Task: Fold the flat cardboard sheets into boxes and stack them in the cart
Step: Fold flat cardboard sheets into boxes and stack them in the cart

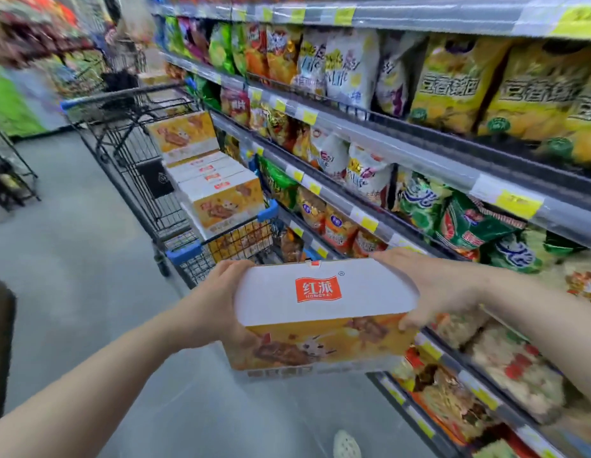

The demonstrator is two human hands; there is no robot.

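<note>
A folded cardboard box, white on top with a red logo and orange printed sides, is held low in the middle of the view. My left hand grips its left end. My right hand grips its right end, thumb curled onto the orange front face. Ahead stands a wire shopping cart with blue corner guards. Several folded boxes of the same kind are stacked inside it, rising above its rim. The held box is nearer to me than the cart and apart from it.
Shelves of snack bags with yellow price tags run along the right side, close to my right arm. Grey floor lies open to the left of the cart. A black wire rack stands at the far left. More displays are blurred at the back left.
</note>
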